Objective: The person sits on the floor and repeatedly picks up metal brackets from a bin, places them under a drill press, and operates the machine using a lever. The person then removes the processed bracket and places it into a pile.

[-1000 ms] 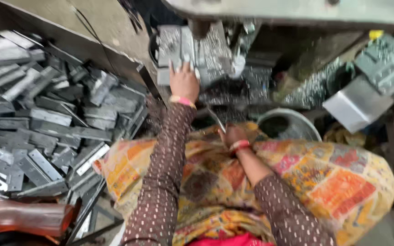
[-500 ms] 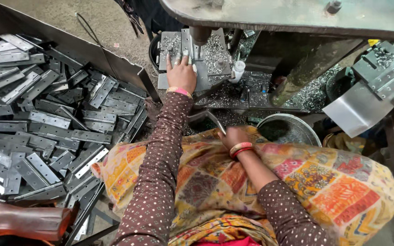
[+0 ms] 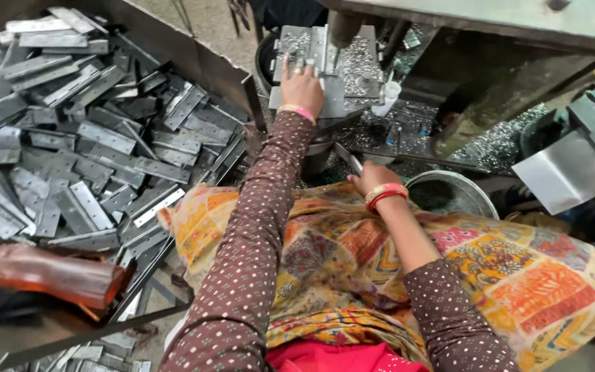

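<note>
My left hand reaches forward and rests flat on a grey metal plate lying on the press bed, just left of the vertical punch. Its fingers press down on the plate. My right hand sits near my lap, closed around a narrow flat metal strip that points up and left. Both wrists carry pink and red bangles. A patterned orange cloth covers my lap.
A large bin at the left holds several flat grey metal strips. A round metal bowl stands right of my right hand. Metal shavings lie around the press. A bent steel sheet sits at the right, a brown wooden handle lower left.
The view has shifted, bringing the press bed closer to centre. My left hand stays on the plate under the punch; my right hand keeps the strip near my lap.
</note>
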